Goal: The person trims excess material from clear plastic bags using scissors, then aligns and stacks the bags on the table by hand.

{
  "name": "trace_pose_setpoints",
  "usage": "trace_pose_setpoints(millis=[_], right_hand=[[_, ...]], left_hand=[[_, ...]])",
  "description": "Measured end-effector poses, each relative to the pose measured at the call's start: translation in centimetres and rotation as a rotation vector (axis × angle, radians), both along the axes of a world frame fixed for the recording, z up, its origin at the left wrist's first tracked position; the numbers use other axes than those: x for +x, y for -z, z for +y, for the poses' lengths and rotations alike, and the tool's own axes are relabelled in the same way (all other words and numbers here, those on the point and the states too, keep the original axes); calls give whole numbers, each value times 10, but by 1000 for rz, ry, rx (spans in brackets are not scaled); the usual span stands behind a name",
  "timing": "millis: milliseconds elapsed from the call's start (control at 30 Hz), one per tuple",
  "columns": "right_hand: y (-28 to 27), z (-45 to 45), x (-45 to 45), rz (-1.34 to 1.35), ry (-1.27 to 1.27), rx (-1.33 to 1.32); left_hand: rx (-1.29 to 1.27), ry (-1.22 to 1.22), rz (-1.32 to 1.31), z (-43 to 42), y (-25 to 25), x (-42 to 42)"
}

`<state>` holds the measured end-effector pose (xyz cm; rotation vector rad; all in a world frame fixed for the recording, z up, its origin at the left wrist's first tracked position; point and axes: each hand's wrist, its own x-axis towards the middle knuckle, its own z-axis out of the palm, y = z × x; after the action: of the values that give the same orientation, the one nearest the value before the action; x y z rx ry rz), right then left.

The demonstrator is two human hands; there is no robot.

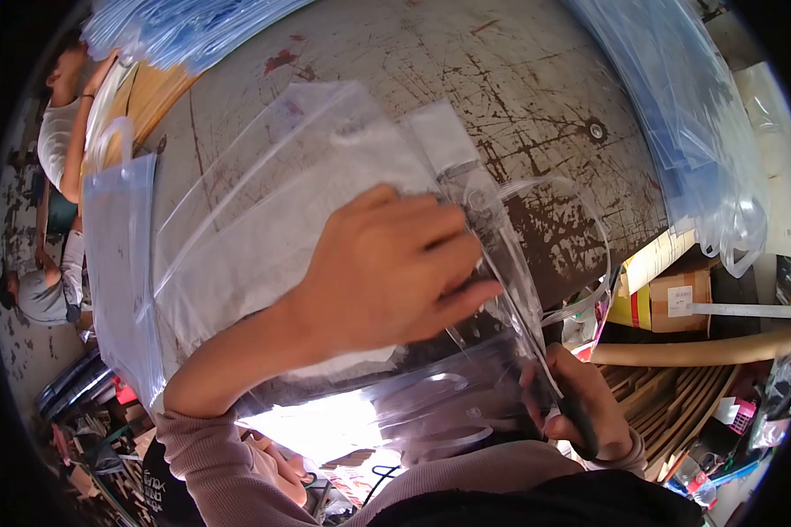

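Observation:
A clear plastic bag (pixel 264 255) with a round snap and a looped tube handle (pixel 608 255) spreads across the worktable in front of me. My left hand (pixel 395 272) reaches over the bag, its back upward, fingers curled in at the bag's right-hand seam, just below the snap. The contact under those fingers is partly hidden and slightly blurred. Lower right, near my body, my right hand (pixel 593 408) is wrapped round the bag's near right edge. A dark shape shows in its grip; I cannot tell what that is. The bag's near part hangs toward my lap and reflects bright light.
The worktable (pixel 536 53) is scratched, with a bolt head. Stacked bluish plastic sheets (pixel 193 31) lie far left; clear bags with handles (pixel 694 132) lie right. Another bag (pixel 119 255) hangs at the left edge. A cardboard box (pixel 681 299) stands lower right. Two people are at left.

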<state>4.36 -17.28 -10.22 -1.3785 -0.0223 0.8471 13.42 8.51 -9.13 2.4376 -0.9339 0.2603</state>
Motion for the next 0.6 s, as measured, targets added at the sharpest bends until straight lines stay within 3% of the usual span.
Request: trace_pose_setpoints(millis=[133, 200, 467, 600], right_hand=[[1, -2, 6, -47, -165, -121], [6, 0, 5, -215, -292, -181], [10, 8, 9, -141, -257, -191], [19, 1, 9, -81, -184, -41]], left_hand=[[-68, 66, -34, 0, 5, -11], [-66, 70, -12, 4, 5, -12], [-138, 76, 28, 7, 9, -8], [-175, 84, 102, 8, 6, -7]])
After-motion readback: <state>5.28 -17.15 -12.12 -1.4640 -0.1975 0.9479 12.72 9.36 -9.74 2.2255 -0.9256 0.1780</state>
